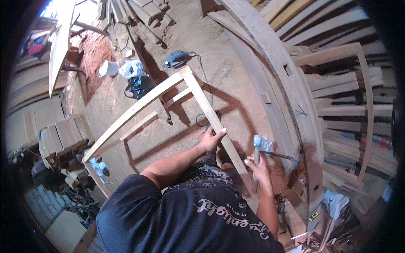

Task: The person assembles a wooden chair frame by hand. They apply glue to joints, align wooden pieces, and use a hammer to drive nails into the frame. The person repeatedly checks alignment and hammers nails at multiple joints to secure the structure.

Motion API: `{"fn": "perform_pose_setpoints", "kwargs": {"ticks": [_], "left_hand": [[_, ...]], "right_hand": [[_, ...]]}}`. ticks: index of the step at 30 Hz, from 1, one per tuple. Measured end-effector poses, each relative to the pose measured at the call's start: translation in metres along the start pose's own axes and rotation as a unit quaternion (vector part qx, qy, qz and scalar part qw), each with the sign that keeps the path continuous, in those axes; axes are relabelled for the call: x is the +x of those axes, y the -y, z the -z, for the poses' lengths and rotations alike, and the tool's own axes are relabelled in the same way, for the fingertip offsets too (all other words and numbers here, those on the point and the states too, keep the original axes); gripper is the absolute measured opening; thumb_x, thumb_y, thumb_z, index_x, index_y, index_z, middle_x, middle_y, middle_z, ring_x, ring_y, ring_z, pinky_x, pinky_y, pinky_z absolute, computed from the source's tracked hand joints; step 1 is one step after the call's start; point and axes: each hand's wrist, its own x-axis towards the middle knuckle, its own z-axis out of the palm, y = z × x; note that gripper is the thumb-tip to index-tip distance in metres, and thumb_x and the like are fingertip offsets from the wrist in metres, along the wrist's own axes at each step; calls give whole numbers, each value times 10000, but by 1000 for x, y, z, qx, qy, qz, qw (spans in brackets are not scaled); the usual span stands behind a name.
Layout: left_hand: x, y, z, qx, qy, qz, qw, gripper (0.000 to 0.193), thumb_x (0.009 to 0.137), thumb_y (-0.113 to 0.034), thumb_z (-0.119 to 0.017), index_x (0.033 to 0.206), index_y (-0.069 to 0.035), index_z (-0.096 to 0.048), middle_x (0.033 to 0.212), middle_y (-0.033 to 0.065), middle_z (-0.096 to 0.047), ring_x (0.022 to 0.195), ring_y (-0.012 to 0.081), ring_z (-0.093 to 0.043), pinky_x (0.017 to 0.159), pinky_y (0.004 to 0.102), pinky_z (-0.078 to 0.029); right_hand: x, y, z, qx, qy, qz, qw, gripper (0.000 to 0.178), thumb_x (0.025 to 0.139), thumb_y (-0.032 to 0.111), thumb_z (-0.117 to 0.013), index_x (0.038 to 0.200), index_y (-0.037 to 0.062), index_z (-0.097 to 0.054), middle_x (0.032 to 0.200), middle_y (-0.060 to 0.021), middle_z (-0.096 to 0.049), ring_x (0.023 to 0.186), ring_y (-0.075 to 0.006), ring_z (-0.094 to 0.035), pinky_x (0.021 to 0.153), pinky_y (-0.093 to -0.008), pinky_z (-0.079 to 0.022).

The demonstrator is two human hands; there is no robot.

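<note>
A pale wooden frame [137,103] slants across in front of me, its far corner pointing away and one rail running back toward my right side. My left hand [209,140] is closed round that rail, thumb on top. On the rail's right, my right hand [258,168] grips a short stick-like tool [257,151] with a light-blue upper end; its exact kind is unclear. Beside the blue end lies crumpled clear plastic [266,144]. A dark thin rod [276,155] extends from near the right hand toward the thick beam; whether it joins the tool is unclear.
A grey-blue corded power tool [177,59] lies on the dusty floor beyond the frame, near a white bucket [109,68] and a black plastic bag [138,86]. A thick wooden beam [274,48] borders the right, with stacked planks [337,84] behind it. Wooden blocks [63,137] sit at left.
</note>
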Motion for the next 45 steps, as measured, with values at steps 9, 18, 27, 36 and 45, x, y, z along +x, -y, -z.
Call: {"fn": "perform_pose_setpoints", "kwargs": {"ticks": [9, 18, 27, 36, 45], "left_hand": [[15, -2, 2, 7, 10, -6, 1000, 773, 975, -457, -751, 1489, 26, -435, 1310, 149, -660, 1190, 238, -641, 1039, 395, -523], [24, 4, -3, -22, -8, -35, 999, 714, 960, -341, -789, 1485, 4, -450, 1126, 107, -713, 943, 158, -678, 817, 341, -572], [13, -19, 34, 255, -8, 97, 962, 827, 838, -583, -783, 1318, 57, -571, 1220, 239, -695, 1146, 329, -682, 997, 441, -527], [76, -203, 174, 291, -291, -315, 856, 194, 1037, -161, -591, 1111, -7, -683, 1019, 210, -695, 982, 364, -693, 883, 436, -534], [165, -211, 223, 408, -256, -226, 847, 217, 1036, -202, -576, 1075, -16, -682, 904, 228, -689, 907, 419, -672, 816, 508, -525]], "right_hand": [[158, 130, -83, -190, 115, 88, 971, 789, 780, 538, -887, 1273, -14, -613, 1219, -227, -700, 1146, -311, -689, 989, -425, -536], [226, 181, -144, -148, 186, 74, 968, 442, 859, 311, -878, 1091, 40, -617, 968, -52, -700, 865, -150, -657, 798, -341, -550], [203, 188, -145, -21, 233, 26, 972, 335, 883, 294, -860, 1009, 108, -611, 860, 25, -614, 772, -116, -572, 734, -321, -496], [210, 181, -140, -64, 207, 9, 976, 434, 835, 295, -900, 1068, 62, -617, 932, -2, -623, 857, -136, -588, 802, -336, -505], [214, 173, -144, -16, 191, -62, 979, 654, 789, 305, -940, 1206, 19, -525, 1073, -52, -581, 1000, -155, -570, 890, -333, -506]]}}
